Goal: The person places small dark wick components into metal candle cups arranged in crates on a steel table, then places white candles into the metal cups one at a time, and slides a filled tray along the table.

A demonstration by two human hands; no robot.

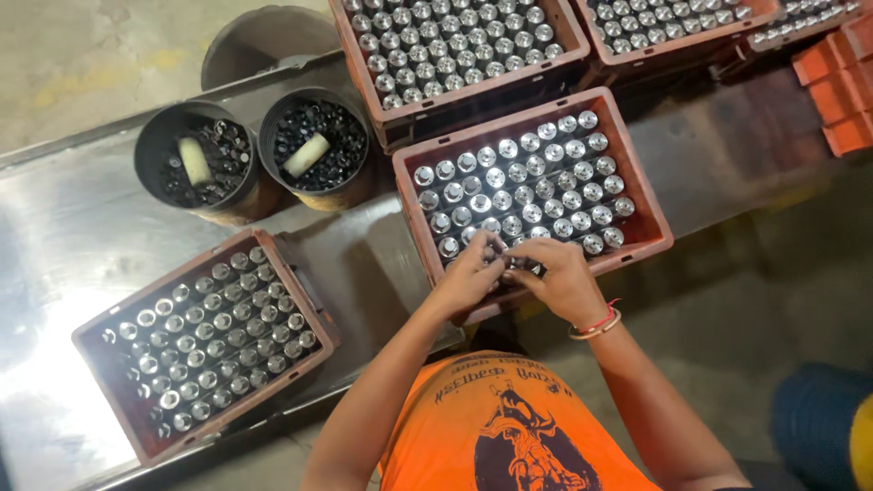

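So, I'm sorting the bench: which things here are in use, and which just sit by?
In use:
left hand
right hand
near crate of shiny metal cylinders

Sitting by:
left crate
two black buckets
far crates
steel table

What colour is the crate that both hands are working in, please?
Reddish-brown, seen in the head view: the crate under the left hand and right hand.

Dim warm light; harsh glare on metal table [55,400] lower left; slight blur.
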